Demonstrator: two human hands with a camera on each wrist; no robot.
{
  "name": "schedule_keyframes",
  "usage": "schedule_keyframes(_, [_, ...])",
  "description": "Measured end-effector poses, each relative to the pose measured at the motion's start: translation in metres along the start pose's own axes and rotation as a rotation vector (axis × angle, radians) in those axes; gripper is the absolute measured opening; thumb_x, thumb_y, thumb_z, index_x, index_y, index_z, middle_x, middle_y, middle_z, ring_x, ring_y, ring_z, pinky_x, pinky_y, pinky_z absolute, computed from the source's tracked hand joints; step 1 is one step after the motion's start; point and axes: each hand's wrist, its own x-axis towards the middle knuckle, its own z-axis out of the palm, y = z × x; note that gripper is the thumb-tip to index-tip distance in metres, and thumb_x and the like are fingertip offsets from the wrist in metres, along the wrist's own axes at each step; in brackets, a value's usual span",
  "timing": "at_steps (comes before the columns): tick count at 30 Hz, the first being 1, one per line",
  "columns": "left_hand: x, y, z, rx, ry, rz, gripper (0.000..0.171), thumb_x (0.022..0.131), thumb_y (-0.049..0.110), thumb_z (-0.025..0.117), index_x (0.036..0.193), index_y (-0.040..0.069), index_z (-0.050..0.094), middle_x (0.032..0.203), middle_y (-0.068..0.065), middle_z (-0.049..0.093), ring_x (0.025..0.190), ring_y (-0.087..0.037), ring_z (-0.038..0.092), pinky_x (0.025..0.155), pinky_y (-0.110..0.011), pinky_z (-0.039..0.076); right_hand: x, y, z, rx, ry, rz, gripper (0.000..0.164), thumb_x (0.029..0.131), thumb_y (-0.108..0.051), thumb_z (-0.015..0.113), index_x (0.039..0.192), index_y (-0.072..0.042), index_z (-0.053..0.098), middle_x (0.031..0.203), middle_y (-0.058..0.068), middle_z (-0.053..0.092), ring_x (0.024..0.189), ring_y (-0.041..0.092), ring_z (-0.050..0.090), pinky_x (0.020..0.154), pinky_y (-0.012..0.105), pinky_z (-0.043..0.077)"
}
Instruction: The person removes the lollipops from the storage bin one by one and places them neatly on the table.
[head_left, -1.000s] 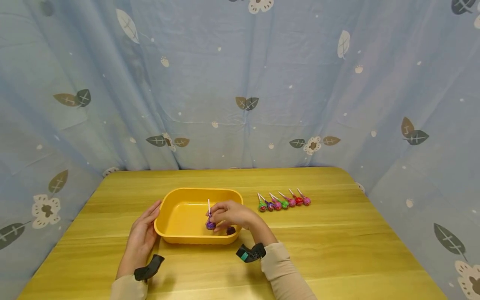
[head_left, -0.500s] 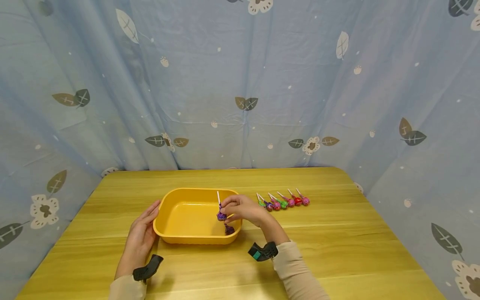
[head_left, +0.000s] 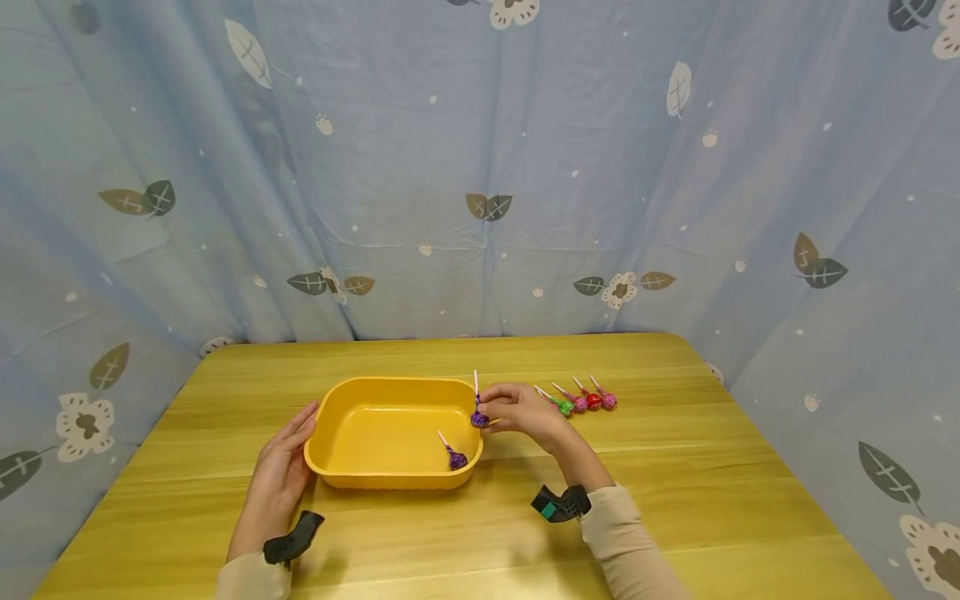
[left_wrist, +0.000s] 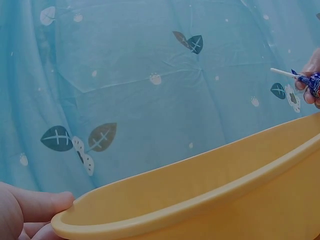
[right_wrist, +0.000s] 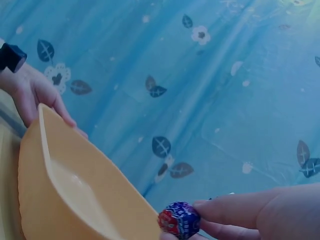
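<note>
A yellow plastic basin [head_left: 390, 482] stands on the table, with one purple-wrapped lollipop [head_left: 456, 457] leaning inside its right end. My left hand [head_left: 279, 471] rests against the basin's left side, fingers fairly straight along the outer wall; in the left wrist view, fingertips [left_wrist: 62, 201] touch the rim. Over the basin's right rim, my right hand [head_left: 528, 414] pinches another purple lollipop [head_left: 479, 419] near its candy ball, white stick pointing up. In the right wrist view this lollipop's ball [right_wrist: 179, 220] shows blue, purple and red wrapping between thumb and finger.
A row of lollipops in green, red and pink wrappers, among them a red one [head_left: 594, 401], lies right of the basin, partly behind my right hand. Beyond the wooden table [head_left: 450, 542] hangs a blue patterned curtain [head_left: 390, 167].
My right hand has moved right with its lollipop, from inside the basin to over the right rim. The lollipop left in the basin now shows its stick. My left hand stays put.
</note>
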Motion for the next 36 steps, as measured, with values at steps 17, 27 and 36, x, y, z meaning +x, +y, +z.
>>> schedule_keyframes(17, [-0.001,0.001,0.001,0.004,0.0,0.002,0.046,0.1,0.009,0.052,0.146,0.017,0.046,0.122,0.013,0.061,0.12,-0.001,0.049,0.104,-0.021,0.036,-0.02,0.024,-0.052,0.037,0.201,0.023,0.03,0.096,-0.009,0.061,0.119,0.009,0.055,0.106,0.014,0.058,0.092,0.024,0.064,0.096,0.053,0.046])
schedule_keyframes(27, [0.0,0.0,0.0,0.005,0.013,-0.003,0.055,0.101,0.007,0.049,0.152,0.013,0.03,0.121,0.013,0.062,0.121,0.0,0.049,0.105,-0.021,0.035,-0.032,0.029,-0.099,-0.013,0.309,0.025,0.04,0.099,-0.01,0.055,0.129,0.014,0.046,0.114,0.015,0.053,0.09,0.018,0.061,0.096,0.046,0.048])
schedule_keyframes(36, [0.001,0.0,0.0,0.013,0.034,-0.001,0.035,0.101,0.009,0.051,0.132,0.021,0.062,0.12,0.014,0.062,0.121,-0.001,0.048,0.105,-0.021,0.034,-0.045,0.029,-0.138,-0.027,0.375,0.043,0.041,0.102,-0.009,0.05,0.133,0.016,0.04,0.109,0.011,0.055,0.089,0.016,0.061,0.095,0.041,0.049])
